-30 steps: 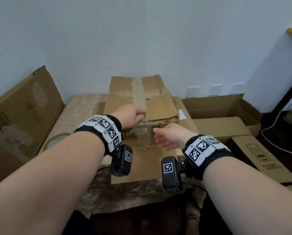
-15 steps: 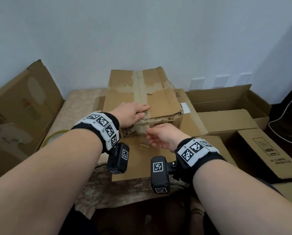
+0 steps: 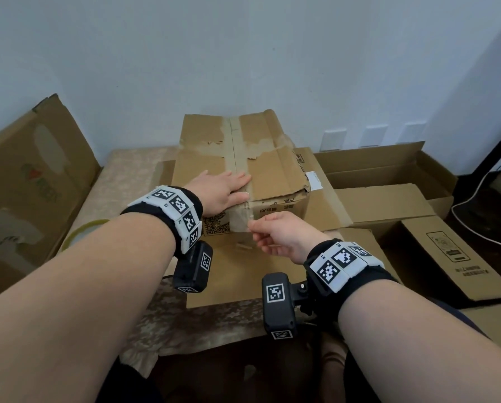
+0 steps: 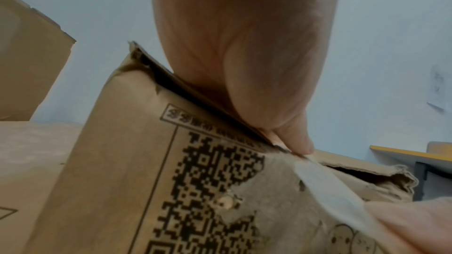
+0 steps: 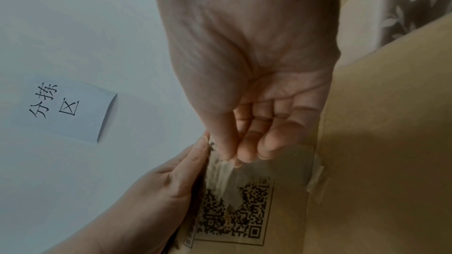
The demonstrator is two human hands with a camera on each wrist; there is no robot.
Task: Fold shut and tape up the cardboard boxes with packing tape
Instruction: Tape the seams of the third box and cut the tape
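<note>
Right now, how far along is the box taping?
Done: the box has its flaps folded shut, with tape along the top seam. In hand: the left hand presses flat on the top while the right hand pinches the tape end on the front. Left: sticking that end down; an open box waits to the right.

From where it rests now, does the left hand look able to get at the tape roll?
Probably yes. The left hand lies flat on the box, holding nothing, and the yellowish tape roll lies to its left on the table, with nothing visible between them. Letting go would free the flaps it presses.
</note>
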